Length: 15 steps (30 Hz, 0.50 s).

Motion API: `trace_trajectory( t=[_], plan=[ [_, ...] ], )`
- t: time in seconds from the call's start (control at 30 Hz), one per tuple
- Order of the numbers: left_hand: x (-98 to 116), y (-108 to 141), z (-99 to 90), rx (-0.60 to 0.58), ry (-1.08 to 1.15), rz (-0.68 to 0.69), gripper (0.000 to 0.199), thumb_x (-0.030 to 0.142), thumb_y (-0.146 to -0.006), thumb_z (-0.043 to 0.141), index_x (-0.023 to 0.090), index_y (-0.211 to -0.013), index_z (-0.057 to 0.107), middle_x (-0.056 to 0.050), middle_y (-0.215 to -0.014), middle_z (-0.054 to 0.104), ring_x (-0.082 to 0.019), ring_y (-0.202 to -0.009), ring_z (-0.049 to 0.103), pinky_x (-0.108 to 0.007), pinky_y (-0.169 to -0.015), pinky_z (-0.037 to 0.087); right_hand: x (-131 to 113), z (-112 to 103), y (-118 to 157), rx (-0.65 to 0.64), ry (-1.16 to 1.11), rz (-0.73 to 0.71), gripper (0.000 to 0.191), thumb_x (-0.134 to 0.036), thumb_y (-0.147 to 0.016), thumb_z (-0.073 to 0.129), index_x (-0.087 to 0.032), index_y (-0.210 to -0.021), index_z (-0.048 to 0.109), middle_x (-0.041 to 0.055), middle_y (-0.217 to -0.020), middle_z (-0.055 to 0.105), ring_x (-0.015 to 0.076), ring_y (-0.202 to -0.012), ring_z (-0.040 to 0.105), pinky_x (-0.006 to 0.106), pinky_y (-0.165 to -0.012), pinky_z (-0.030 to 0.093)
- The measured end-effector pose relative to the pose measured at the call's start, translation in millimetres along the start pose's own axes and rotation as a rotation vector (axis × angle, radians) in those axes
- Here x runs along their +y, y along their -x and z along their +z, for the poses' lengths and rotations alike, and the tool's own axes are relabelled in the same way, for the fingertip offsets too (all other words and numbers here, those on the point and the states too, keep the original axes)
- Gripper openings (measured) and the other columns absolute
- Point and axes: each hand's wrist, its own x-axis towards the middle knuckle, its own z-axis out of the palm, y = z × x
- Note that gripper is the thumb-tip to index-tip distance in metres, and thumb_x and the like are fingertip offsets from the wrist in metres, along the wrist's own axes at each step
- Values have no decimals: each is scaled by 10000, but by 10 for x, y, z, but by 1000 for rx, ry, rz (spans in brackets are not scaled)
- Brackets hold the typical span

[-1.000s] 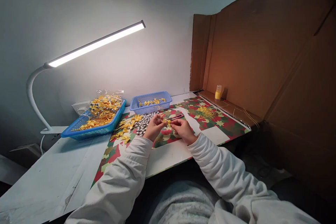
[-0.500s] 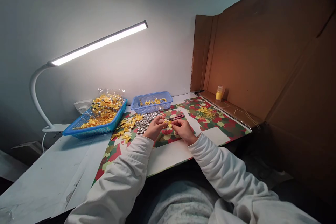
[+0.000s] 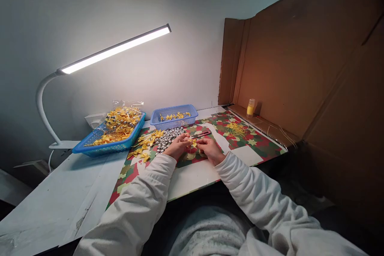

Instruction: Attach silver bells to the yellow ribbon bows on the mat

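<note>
Between my two hands is a small yellow ribbon bow (image 3: 194, 143) with thin cord at it, over the patterned mat. My left hand (image 3: 179, 145) pinches at its left side, fingers closed; the exact grip is partly hidden. From the right, my right hand (image 3: 211, 149) pinches the bow between thumb and fingers. Just beyond the fingers lies a snipper or cutter with a red handle (image 3: 204, 133). Silver bells (image 3: 168, 139) are heaped to the left of my left hand. Loose yellow bows (image 3: 147, 144) lie farther left.
A blue basket (image 3: 99, 151) piled with yellow bows and silver bells stands at left. A smaller blue basket (image 3: 172, 122) holds several bows at the back. Yellow cords (image 3: 237, 129) lie at right, near a small bottle (image 3: 251, 107). A lamp (image 3: 120, 48) and cardboard wall (image 3: 288, 56) flank the table.
Both hands stay at nearly the same spot, with only small finger movements around the bow. The whole view has shifted very slightly.
</note>
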Motion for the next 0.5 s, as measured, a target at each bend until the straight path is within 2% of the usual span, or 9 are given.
trace_trajectory(
  t=[0.17,0.37,0.5],
  plan=[
    [-46,-29,-22,17,55,-33,388,115,-492,783,154,-756,502,45,-566,544,-67,-480,516,-168,-462,396,20,-5,-51,-23,-32,8,310,-285,-461,800,-117,-657,628,-43,-501,533,31,-397,385,184,-396,263],
    [-50,-49,-32,21,94,-77,375,107,-503,787,145,-749,507,52,-561,520,-57,-486,520,-157,-471,411,-17,-9,-48,-43,-53,81,318,-266,-486,806,-122,-700,620,-59,-468,503,30,-386,357,179,-387,233],
    [-65,-56,-33,43,98,-93,376,88,-495,781,147,-752,514,43,-583,545,-69,-504,538,-169,-484,427,-63,-5,-27,-38,-86,110,334,-241,-486,807,-140,-689,563,-53,-489,526,36,-405,391,174,-398,261]
  ],
)
